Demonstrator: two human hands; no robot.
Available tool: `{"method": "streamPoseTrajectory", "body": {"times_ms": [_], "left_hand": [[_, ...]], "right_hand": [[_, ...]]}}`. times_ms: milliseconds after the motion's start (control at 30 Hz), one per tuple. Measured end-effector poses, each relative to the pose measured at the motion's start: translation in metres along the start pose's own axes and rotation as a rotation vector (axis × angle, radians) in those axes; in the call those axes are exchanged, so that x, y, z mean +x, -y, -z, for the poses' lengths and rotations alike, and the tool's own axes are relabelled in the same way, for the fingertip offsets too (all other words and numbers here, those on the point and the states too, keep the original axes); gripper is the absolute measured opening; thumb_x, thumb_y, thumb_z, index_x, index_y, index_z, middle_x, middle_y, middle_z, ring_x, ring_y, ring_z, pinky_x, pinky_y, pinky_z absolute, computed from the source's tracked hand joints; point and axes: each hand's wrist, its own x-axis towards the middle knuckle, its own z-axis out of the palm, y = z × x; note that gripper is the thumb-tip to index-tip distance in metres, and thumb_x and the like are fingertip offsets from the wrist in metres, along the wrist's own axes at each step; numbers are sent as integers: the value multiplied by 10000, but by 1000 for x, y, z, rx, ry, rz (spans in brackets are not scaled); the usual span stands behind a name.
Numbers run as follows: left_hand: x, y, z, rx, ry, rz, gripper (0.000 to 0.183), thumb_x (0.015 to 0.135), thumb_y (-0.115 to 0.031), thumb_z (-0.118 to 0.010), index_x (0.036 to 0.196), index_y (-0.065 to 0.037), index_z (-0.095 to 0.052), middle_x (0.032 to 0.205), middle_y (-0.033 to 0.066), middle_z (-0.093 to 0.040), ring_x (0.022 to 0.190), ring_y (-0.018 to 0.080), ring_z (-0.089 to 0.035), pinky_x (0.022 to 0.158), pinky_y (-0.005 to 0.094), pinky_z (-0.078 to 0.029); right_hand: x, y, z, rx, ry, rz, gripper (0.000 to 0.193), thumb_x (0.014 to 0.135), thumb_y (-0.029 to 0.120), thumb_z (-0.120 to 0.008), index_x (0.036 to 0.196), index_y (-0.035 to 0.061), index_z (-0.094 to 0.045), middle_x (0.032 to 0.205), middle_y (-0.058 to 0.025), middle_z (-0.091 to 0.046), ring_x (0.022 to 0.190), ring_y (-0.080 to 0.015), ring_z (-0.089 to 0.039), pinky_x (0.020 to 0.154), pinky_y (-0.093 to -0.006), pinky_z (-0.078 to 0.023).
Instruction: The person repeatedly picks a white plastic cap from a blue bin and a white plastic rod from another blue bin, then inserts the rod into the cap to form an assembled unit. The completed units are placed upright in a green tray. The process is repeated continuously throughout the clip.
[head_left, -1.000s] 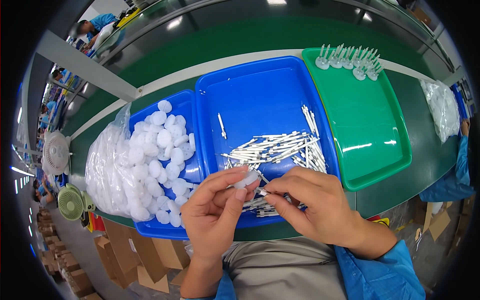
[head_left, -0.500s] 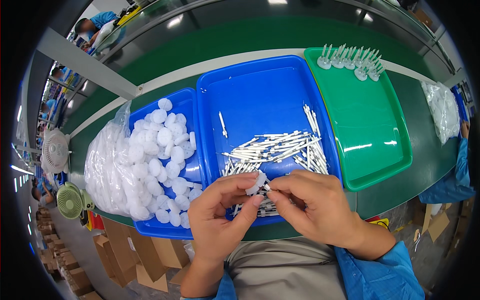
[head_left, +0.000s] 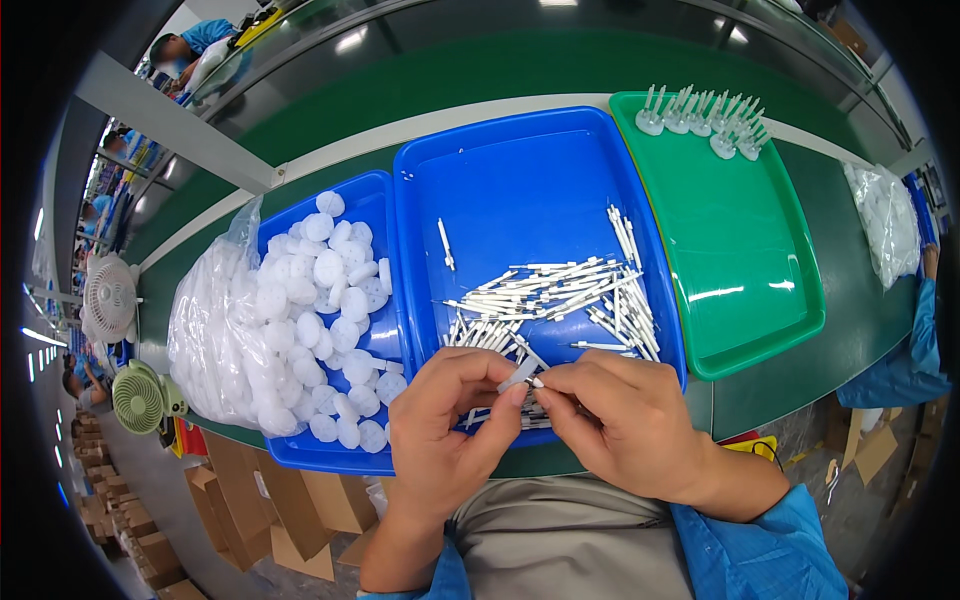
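Left hand (head_left: 447,425) pinching disc (head_left: 519,374), right hand (head_left: 635,425) stick (head_left: 537,382), we had seemingly finished pieces (head_left: 701,128) right of the middle tray (head_left: 510,190), loose discs (head_left: 328,267) left.

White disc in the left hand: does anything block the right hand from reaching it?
Nothing visible does: the right hand pinches a white piece close beside the white disc in the left hand. Contact is unclear.

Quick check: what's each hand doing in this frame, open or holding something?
Left hand: closed, pinching a translucent white disc.
Right hand: closed, pinching a small white stick against the disc's side.
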Motion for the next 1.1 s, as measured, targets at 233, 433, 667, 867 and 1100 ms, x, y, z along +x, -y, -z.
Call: {"method": "streamPoseTrajectory", "body": {"times_ms": [233,433,667,867,1100], "left_hand": [[1,-5,-1,128,27,-7,204,1026,117,-764,1215,71,-700,1186,122,-729,1041,164,-791,889,292,-671],[-2,4,0,-135,-38,-68,255,968,142,-796,1194,71,-701,1355,182,-668,1243,272,-775,1039,372,-687],[6,-11,-1,-66,-62,-141,342,916,147,-814,1237,74,-722,1408,223,-654,1296,333,-772,1089,404,-670],[13,-3,13,264,69,-353,427,871,128,-824,1288,59,-767,1401,234,-688,1229,315,-797,1014,370,-697],[5,-6,7,47,-37,-114,347,905,137,-811,1241,69,-756,1437,217,-666,1246,311,-792,1012,355,-696]], "right_hand": [[1,0,-3,-86,11,1,92,994,54,-814,1039,30,-738,817,-85,-627,620,-283,-671,532,-416,-516],[2,-3,-7,-53,-56,38,191,966,78,-861,1127,19,-776,849,-88,-698,675,-276,-716,573,-393,-555],[4,-7,-5,-66,-53,114,232,950,76,-871,1156,9,-787,930,-103,-776,767,-277,-774,637,-376,-606],[0,-8,-4,-62,-27,114,253,936,72,-871,1167,11,-788,951,-111,-786,789,-291,-783,664,-393,-621],[8,-6,26,-269,84,74,325,883,107,-902,1174,18,-786,1097,-118,-778,977,-332,-736,835,-442,-594]]}}
